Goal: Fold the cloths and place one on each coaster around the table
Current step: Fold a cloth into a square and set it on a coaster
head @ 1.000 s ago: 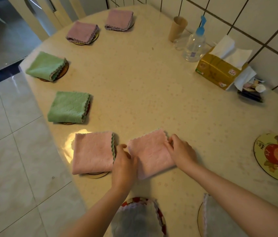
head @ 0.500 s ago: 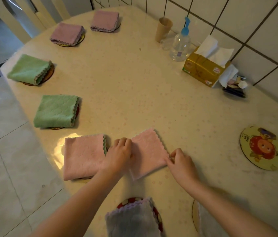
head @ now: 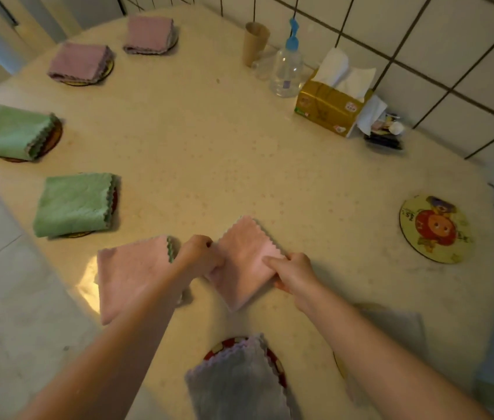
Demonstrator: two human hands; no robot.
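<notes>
A folded pink cloth (head: 244,262) lies near the front middle of the cream table (head: 239,153). My left hand (head: 198,253) pinches its left corner and my right hand (head: 292,272) grips its right corner. Another folded pink cloth (head: 132,274) sits on a coaster just to the left. Two green cloths (head: 74,204) (head: 12,133) and two mauve cloths (head: 80,62) (head: 150,34) rest on coasters along the left edge. A grey cloth (head: 236,380) covers a red coaster at the front; a second grey cloth (head: 397,325) lies behind my right arm. One bare round coaster (head: 437,228) with a cartoon print lies at the right.
Against the tiled wall stand a brown paper cup (head: 255,42), a clear pump bottle (head: 288,68), a gold tissue box (head: 332,109) and a small dark tray of odds (head: 383,136). Tiled floor lies beyond the table's left edge.
Both hands have closed on the pink cloth's side corners, and the cloth has turned to a diamond angle. The view has shifted, showing more of the table's right side.
</notes>
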